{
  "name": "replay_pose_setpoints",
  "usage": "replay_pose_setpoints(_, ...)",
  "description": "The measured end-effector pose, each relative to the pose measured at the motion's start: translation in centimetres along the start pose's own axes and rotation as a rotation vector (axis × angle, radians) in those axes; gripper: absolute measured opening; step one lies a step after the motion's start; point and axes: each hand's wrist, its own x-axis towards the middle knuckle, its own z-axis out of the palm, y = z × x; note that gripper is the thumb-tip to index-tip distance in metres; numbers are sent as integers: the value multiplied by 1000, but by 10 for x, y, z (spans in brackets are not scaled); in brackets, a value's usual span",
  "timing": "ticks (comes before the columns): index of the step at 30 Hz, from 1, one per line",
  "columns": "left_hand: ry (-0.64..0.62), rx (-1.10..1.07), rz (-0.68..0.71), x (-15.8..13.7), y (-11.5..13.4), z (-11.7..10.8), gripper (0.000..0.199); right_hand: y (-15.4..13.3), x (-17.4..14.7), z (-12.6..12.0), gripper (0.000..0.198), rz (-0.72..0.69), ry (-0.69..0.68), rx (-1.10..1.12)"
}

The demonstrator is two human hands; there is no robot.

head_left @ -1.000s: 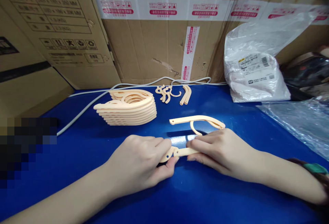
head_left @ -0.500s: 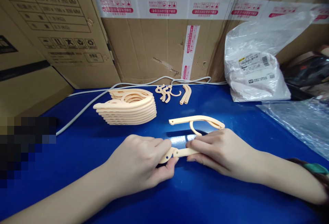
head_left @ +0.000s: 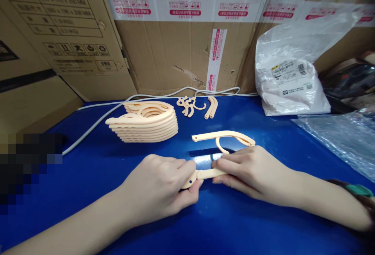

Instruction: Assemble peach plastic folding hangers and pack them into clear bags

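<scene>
My left hand [head_left: 164, 182] is closed on a cream plastic hanger centre piece [head_left: 190, 182], whose small round hole shows between thumb and fingers. Pinched in my right hand [head_left: 253, 171] is a cream hanger arm [head_left: 207, 174], its end meeting the centre piece. How deep the two parts fit together cannot be made out. Just beyond my right hand lies another hanger arm with a curved part [head_left: 224, 134]; my fingers hide some of it. A neat stack of folded cream hangers [head_left: 143, 128] stands beyond my left hand.
Several loose hooks [head_left: 187, 108] and a pair of curved arms [head_left: 211, 107] lie at the back of the blue table [head_left: 131, 231]. Behind run a grey cable [head_left: 96, 128] and cardboard boxes [head_left: 166, 52]. At right are a white plastic bag [head_left: 293, 87] and clear plastic film [head_left: 345, 138].
The arm's end has turned and pushed against the centre piece, so the hole in that end no longer shows. Both hands stay in nearly the same place.
</scene>
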Motion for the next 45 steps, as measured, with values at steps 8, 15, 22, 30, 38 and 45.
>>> replay_pose_setpoints(8, 23, 109, -87, 0, -5, -3, 24, 5, -2, -5, 28, 43, 166, -63)
replay_pose_setpoints(15, 27, 116, -103, 1, -5, -5, 24, 11, 1, -14, 26, 10, 237, -108)
replay_pose_setpoints(22, 3, 141, -121, 0, -8, -6, 25, 25, -2, -19, 23, 45, 281, -105)
replay_pose_setpoints(30, 12, 141, -119, -1, -7, -6, 23, 33, -1, -15, 24, 170, 228, -88)
replay_pose_setpoints(38, -16, 114, -103, 0, -8, -6, 24, 33, 1, -11, 30, 166, 129, -29)
replay_pose_setpoints(45, -113, -22, -26, -2, -10, -7, 22, 35, 1, -10, 28, 156, 120, -10)
